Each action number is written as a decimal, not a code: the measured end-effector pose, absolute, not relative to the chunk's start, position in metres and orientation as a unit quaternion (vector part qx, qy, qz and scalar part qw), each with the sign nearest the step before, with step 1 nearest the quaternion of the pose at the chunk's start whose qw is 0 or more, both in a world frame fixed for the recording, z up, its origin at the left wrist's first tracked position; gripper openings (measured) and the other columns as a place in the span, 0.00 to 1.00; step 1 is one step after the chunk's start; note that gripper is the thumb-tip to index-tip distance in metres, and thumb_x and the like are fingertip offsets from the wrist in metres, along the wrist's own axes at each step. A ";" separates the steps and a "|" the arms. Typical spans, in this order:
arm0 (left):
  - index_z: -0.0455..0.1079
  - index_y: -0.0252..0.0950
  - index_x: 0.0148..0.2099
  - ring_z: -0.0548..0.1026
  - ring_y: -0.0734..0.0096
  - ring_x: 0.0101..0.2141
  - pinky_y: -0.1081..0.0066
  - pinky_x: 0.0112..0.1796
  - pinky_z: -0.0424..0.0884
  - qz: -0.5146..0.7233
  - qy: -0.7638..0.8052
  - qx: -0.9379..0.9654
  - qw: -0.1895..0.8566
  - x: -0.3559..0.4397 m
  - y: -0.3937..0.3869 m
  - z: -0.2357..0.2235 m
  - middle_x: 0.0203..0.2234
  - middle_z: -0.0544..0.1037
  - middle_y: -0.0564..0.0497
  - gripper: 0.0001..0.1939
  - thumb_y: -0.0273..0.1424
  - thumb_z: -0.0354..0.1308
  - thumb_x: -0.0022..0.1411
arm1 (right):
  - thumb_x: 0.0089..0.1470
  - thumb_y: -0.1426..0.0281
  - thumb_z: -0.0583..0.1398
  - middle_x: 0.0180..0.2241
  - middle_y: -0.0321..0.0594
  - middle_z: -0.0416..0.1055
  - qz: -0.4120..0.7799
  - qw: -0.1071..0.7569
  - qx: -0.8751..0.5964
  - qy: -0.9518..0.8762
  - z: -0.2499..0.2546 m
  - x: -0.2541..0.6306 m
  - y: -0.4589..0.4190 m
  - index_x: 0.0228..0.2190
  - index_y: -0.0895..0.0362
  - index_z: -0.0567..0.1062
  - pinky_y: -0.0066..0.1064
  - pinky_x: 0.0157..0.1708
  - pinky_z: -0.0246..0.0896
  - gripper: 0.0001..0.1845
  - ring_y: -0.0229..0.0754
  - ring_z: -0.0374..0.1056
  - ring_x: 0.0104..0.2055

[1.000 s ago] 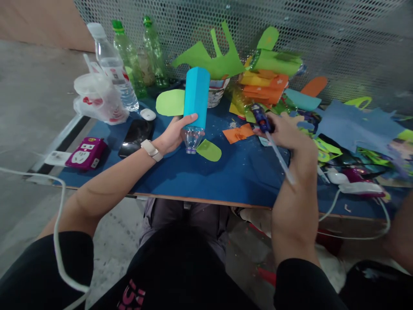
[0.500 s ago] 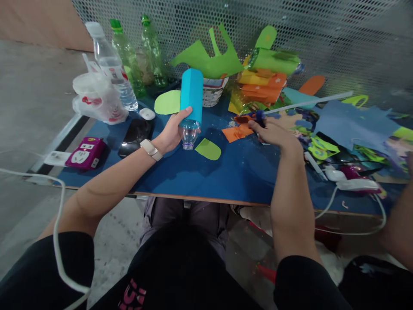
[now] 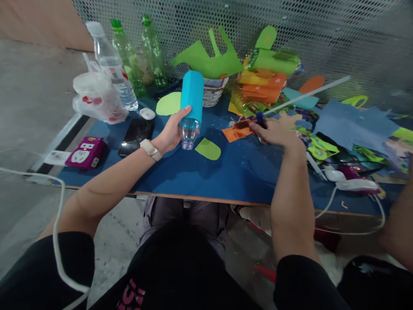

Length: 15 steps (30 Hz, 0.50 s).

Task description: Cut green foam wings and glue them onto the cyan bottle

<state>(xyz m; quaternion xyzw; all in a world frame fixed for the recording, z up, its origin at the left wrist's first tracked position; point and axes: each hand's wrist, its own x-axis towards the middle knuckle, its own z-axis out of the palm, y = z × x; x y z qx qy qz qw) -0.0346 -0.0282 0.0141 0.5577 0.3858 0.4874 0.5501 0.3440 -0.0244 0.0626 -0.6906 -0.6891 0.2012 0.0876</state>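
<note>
My left hand [image 3: 174, 129] is wrapped around a clear plastic bottle [image 3: 189, 137] covered in blue paper [image 3: 192, 92]. The bottle is tilted, neck toward me, and a light green paper flap [image 3: 168, 103] sticks out at its left. Farther right, my right hand [image 3: 272, 131] is closed on a hot glue gun [image 3: 260, 119], partly hidden by the fingers. A long translucent glue stick [image 3: 309, 94] juts from the gun toward the upper right. By its front end lies crumpled orange paper [image 3: 232, 133]. A green rounded paper piece [image 3: 208, 149] rests on the table between my hands.
Bottles [image 3: 111, 64], a bagged cup [image 3: 97, 97], a phone [image 3: 134, 137] and a purple power adapter [image 3: 85, 153] stand left. A basket [image 3: 211, 92] and orange paper-wrapped bottles [image 3: 263, 92] are at the back. Paper scraps [image 3: 355, 122] and a white cable [image 3: 383, 215] are right; another person's arm [image 3: 398, 219] is beside me.
My right hand has shifted slightly right, and the glue stick now slopes up more steeply. The bottle in my left hand has barely moved.
</note>
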 end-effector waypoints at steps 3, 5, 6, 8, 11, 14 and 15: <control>0.80 0.40 0.58 0.90 0.49 0.43 0.51 0.46 0.91 0.493 0.387 0.549 0.553 -0.036 -0.027 0.013 0.40 0.87 0.40 0.41 0.73 0.57 0.72 | 0.78 0.35 0.56 0.21 0.46 0.74 0.181 0.085 -0.692 -0.693 0.061 0.347 -0.022 0.30 0.47 0.68 0.51 0.41 0.77 0.34 0.58 0.78 0.29; 0.80 0.40 0.58 0.90 0.48 0.43 0.50 0.46 0.91 0.496 0.390 0.546 0.551 -0.035 -0.027 0.013 0.39 0.87 0.40 0.41 0.73 0.56 0.74 | 0.77 0.34 0.57 0.22 0.47 0.75 0.180 0.089 -0.698 -0.688 0.060 0.347 -0.021 0.32 0.48 0.69 0.52 0.42 0.78 0.34 0.60 0.80 0.30; 0.81 0.40 0.58 0.90 0.48 0.43 0.49 0.46 0.91 0.496 0.392 0.546 0.549 -0.035 -0.027 0.013 0.38 0.87 0.41 0.41 0.73 0.55 0.74 | 0.76 0.34 0.57 0.23 0.47 0.75 0.185 0.093 -0.699 -0.684 0.059 0.346 -0.021 0.33 0.48 0.70 0.52 0.41 0.78 0.33 0.60 0.80 0.30; 0.81 0.39 0.57 0.90 0.47 0.42 0.48 0.46 0.91 0.497 0.391 0.547 0.548 -0.035 -0.027 0.012 0.37 0.86 0.41 0.41 0.72 0.54 0.75 | 0.76 0.33 0.57 0.25 0.48 0.77 0.199 0.103 -0.698 -0.680 0.057 0.344 -0.021 0.34 0.48 0.69 0.51 0.39 0.78 0.34 0.58 0.80 0.30; 0.82 0.39 0.56 0.90 0.48 0.42 0.47 0.47 0.91 0.499 0.391 0.550 0.544 -0.034 -0.027 0.012 0.37 0.86 0.41 0.40 0.72 0.54 0.75 | 0.75 0.31 0.57 0.25 0.47 0.77 0.200 0.115 -0.687 -0.689 0.054 0.343 -0.020 0.33 0.48 0.67 0.48 0.37 0.76 0.36 0.55 0.78 0.27; 0.82 0.40 0.56 0.90 0.48 0.41 0.45 0.46 0.91 0.499 0.398 0.558 0.531 -0.034 -0.027 0.012 0.36 0.86 0.41 0.41 0.72 0.54 0.76 | 0.74 0.29 0.56 0.24 0.46 0.75 0.187 0.129 -0.681 -0.696 0.050 0.348 -0.017 0.31 0.48 0.66 0.46 0.35 0.74 0.38 0.52 0.75 0.26; 0.82 0.39 0.57 0.90 0.47 0.42 0.45 0.46 0.91 0.500 0.399 0.559 0.528 -0.034 -0.027 0.012 0.36 0.86 0.40 0.41 0.72 0.54 0.76 | 0.74 0.29 0.56 0.24 0.47 0.75 0.178 0.135 -0.677 -0.701 0.049 0.351 -0.015 0.31 0.48 0.67 0.46 0.35 0.73 0.38 0.51 0.75 0.26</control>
